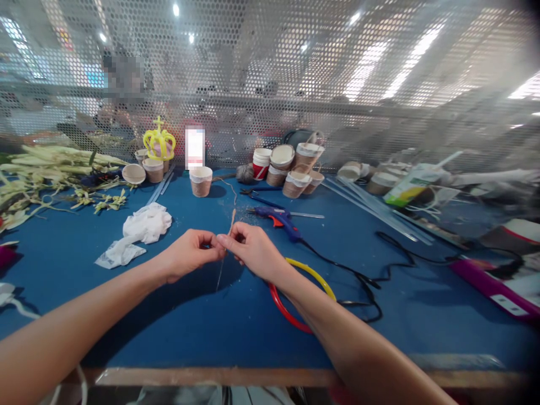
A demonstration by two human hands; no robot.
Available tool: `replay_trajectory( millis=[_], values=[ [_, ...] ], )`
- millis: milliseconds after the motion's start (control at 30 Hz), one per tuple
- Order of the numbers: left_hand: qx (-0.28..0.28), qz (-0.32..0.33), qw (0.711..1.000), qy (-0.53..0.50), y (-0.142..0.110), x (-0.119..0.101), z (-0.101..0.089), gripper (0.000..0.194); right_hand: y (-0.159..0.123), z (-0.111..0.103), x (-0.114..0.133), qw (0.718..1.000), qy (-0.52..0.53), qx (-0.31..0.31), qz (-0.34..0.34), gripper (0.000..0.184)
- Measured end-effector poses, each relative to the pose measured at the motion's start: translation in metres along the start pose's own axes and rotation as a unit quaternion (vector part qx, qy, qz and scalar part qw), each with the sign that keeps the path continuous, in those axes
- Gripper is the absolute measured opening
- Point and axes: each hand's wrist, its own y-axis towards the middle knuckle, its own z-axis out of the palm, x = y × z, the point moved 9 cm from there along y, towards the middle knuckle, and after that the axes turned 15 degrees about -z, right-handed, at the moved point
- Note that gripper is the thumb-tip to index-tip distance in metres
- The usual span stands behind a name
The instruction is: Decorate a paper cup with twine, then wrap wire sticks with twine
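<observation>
A thin tan twine (233,214) runs from the back of the blue table to my hands, and a frayed strand hangs below them. My left hand (196,247) is closed, thumb and finger pinched on the twine. Right against it, my right hand (247,242) also pinches the twine, fingertips nearly touching the left ones. Beyond the hands stands a twine-wrapped cup with a white rim (201,183). A blue hot glue gun (278,219) with a red trigger lies just past my right hand.
Crumpled white tissue (147,222) lies left of my hands. A red and yellow ring (291,315) sits under my right forearm. Several wrapped cups (296,183), clear glue sticks (375,208), a purple power strip (491,287) and a yellow crown (159,143) surround the work spot.
</observation>
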Motion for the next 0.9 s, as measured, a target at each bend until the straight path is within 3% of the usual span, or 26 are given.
replay_trajectory(
  millis=[133,200,567,900],
  values=[
    [0.070,-0.021,0.994,-0.085,-0.001,-0.001,0.007,0.019,0.001,0.009,0.006,0.988,0.146,0.036,-0.022,0.020],
    [0.092,-0.029,0.989,-0.109,-0.001,-0.001,0.010,0.019,0.001,0.011,0.006,0.984,0.170,0.045,-0.023,0.020],
    [-0.043,0.037,0.998,0.027,-0.004,-0.010,-0.006,0.021,0.002,-0.002,0.006,0.999,-0.003,-0.003,-0.035,0.024],
    [-0.047,0.051,0.997,0.032,-0.003,-0.008,-0.003,0.017,0.002,-0.006,0.007,0.996,-0.068,-0.029,-0.039,0.027]
  ],
)
